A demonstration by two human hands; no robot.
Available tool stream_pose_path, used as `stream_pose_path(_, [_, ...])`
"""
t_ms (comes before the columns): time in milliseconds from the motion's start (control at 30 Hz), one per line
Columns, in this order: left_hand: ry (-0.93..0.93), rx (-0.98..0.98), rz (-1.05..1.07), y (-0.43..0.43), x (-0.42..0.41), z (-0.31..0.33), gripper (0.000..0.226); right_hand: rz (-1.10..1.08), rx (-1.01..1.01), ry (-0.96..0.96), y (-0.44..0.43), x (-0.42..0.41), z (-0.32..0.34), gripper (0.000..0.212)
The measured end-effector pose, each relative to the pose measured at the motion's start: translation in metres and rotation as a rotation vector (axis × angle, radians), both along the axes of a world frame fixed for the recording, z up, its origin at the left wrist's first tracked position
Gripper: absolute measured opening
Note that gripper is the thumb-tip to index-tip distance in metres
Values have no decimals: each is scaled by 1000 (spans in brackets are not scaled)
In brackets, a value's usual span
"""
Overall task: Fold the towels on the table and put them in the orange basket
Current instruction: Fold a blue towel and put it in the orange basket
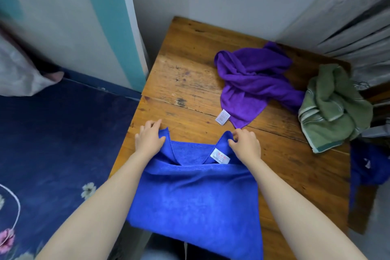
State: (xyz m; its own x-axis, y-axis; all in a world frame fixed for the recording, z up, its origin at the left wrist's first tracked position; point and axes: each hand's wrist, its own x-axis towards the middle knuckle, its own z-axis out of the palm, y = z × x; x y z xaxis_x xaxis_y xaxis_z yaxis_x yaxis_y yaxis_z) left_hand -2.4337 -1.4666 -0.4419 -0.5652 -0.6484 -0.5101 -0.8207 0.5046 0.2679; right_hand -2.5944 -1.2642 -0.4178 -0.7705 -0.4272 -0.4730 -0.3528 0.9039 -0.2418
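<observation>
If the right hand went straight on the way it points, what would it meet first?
From the right hand, likely the white tag of the purple towel, across a strip of bare table.

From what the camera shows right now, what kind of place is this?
Probably a bedroom at home. A dark blue flowered bed cover and a pillow lie beside a worn wooden table, where the left hand and right hand hold a blue towel; a curtain hangs at the right.
</observation>
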Motion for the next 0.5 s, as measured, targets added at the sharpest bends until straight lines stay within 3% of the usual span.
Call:
stream_pose_path(100, [187, 53, 168, -9, -6, -4, 28, -260, -243, -25, 4, -17, 0, 14])
stream_pose_path(200, [505, 143, 516, -30, -11, 6, 16, -553, -477, -47, 12, -42, -3, 10])
stream_pose_path(300, [567, 208, 721, -52, -14, 6, 9, -803, -565, -96, 20, -60, -16, 10])
stream_pose_path(400, [463, 223, 704, -51, -14, -1, 29, -811, -498, -172, 26, -64, -32, 26])
stream_pose_path(500, [400, 103, 482, -30, 4, 4, 45, -637, -443, -100, 35, -53, -24, 38])
